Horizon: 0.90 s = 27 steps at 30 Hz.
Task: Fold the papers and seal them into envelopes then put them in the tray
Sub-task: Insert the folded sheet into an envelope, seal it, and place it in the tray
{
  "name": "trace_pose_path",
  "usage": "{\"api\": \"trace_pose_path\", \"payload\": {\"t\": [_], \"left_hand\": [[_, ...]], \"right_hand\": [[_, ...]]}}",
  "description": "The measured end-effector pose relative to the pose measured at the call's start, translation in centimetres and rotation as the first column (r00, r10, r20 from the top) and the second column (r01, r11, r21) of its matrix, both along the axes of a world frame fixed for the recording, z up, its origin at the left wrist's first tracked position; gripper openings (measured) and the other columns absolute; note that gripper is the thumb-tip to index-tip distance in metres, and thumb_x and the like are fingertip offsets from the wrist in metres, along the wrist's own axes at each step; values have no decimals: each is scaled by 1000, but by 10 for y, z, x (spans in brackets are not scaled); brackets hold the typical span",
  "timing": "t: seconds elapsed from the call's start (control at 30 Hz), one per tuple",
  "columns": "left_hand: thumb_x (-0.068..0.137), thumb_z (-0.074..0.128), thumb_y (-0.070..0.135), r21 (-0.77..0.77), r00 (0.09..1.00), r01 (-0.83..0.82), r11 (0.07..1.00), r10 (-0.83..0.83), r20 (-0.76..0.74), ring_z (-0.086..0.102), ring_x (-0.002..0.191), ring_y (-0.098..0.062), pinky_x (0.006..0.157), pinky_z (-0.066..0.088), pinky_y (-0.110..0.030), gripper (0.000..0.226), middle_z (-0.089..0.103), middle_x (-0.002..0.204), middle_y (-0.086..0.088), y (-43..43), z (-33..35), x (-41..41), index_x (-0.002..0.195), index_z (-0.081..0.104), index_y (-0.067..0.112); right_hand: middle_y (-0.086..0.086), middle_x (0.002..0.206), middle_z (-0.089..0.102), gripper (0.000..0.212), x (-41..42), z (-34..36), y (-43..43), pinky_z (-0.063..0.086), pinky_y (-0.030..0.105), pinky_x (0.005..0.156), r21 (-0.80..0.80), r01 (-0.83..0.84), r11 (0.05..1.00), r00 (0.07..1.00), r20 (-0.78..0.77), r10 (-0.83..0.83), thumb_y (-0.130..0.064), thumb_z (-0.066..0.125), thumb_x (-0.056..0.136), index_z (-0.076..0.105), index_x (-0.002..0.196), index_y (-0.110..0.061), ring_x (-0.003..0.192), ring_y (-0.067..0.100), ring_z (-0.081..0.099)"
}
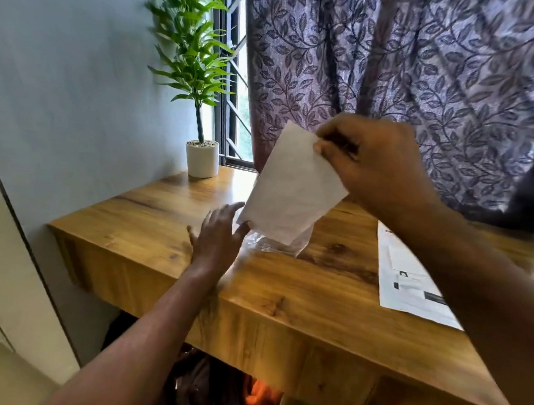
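My right hand (373, 164) pinches the upper edge of a white envelope (294, 188) and holds it tilted in the air above the wooden desk (172, 216). Its lower corner hangs over a clear plastic wrapper (266, 241) lying on the desk. My left hand (219, 234) hovers with fingers spread at the wrapper's left edge, fingertips close to the envelope's lower corner. Printed paper sheets (410, 278) lie flat on the desk to the right, partly hidden by my right forearm. No tray is in view.
A potted green plant (201, 158) in a white pot stands at the desk's back left corner by the window. A patterned purple curtain (421, 71) hangs behind the desk. Bags and an orange item (258, 394) sit under the desk.
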State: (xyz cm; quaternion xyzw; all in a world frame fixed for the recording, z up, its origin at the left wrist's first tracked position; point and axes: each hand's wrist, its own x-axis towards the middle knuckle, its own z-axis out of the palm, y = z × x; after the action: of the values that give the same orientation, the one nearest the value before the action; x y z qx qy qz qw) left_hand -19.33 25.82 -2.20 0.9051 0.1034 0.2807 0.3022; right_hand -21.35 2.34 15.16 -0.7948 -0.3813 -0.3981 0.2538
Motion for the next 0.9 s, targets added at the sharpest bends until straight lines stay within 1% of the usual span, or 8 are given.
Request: {"api": "trace_pose_path", "payload": {"t": [0.1,0.27,0.4,0.57,0.67,0.73,0.8,0.9], "left_hand": [[89,73,33,-38,933,265,963,-247,264,49,132,-16,110,40,-47,57,54,143,6,-9,10,-10,141,49,34],[90,73,33,-146,840,494,857,-427,335,55,103,17,84,47,-6,44,60,117,25,-58,71,-23,128,51,38],[95,67,24,-218,783,582,784,-467,410,70,91,-1,86,59,-35,18,74,94,22,-97,102,-18,107,67,37],[93,68,24,-454,786,603,657,-389,480,72,98,-25,89,58,-53,15,76,106,-2,-144,103,-2,108,72,24],[96,62,9,-629,758,652,424,-342,555,74,94,-24,83,61,-43,18,78,103,-3,-175,105,7,108,72,18],[95,54,-2,-724,744,660,202,-313,591,75,80,-18,71,61,-32,23,78,91,-1,-194,111,8,103,70,12],[93,49,-4,-780,745,626,0,-296,598,73,74,-16,66,59,-28,25,78,85,-2,-211,113,11,101,69,10],[94,48,-1,-811,756,560,-170,-295,584,73,71,-17,66,59,-28,24,77,82,-3,-226,111,16,100,68,10]], "right_hand": [[-7,91,70,16,4,11,-20,37,-2,70,90,11,996,1000,-17,-10,-22,69,92,75,105,-15,79,4,59],[-10,93,66,17,3,25,-45,36,-1,68,126,38,991,999,-33,-34,-25,69,93,75,105,-16,81,4,60],[-11,95,69,18,8,26,-65,41,2,71,231,73,970,997,-1,-75,-29,69,91,73,105,-18,76,-3,59],[-6,103,70,33,22,-2,-117,57,39,86,580,105,808,991,-128,-37,-32,71,87,61,114,-16,93,8,67],[-7,102,72,35,23,-43,-143,59,37,88,524,116,844,899,-417,135,-29,76,88,60,117,-20,95,6,69],[-8,105,74,32,24,-76,-156,59,31,87,372,145,917,832,-548,90,-25,77,87,65,116,-21,95,3,70],[-9,101,75,24,27,-102,-172,59,29,79,250,211,945,834,-551,-41,-21,76,88,72,111,-17,89,3,70],[-16,70,65,11,31,-121,-191,41,14,55,202,324,924,850,-491,-191,-19,71,92,77,97,-10,61,-2,58]]}}
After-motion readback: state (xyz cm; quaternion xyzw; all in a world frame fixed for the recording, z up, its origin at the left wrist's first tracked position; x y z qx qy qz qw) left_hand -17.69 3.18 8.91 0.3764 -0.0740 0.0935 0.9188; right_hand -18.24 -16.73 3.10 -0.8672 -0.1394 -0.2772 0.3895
